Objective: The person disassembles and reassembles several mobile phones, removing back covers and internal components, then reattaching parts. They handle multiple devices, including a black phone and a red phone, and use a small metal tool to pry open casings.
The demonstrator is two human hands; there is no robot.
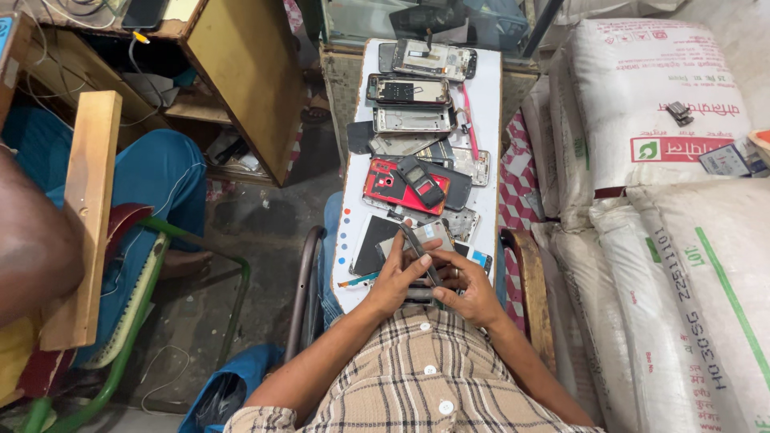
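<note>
Grey, thin and half hidden, a phone part (419,255) sits pinched between both hands over the near end of the white bench (489,104). The left hand (397,277) curls its grip around the part's left edge; the right hand (469,293) pinches its lower end, fingers covering it. Beyond them a red phone case (385,183) and bare phone frames (409,90) crowd the bench. White sacks (666,160) hem in its right edge.

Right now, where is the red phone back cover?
In the head view, the red phone back cover lies mid-board on the white board, toward its left edge, beyond both hands, with a small dark phone resting across its right part.
</note>
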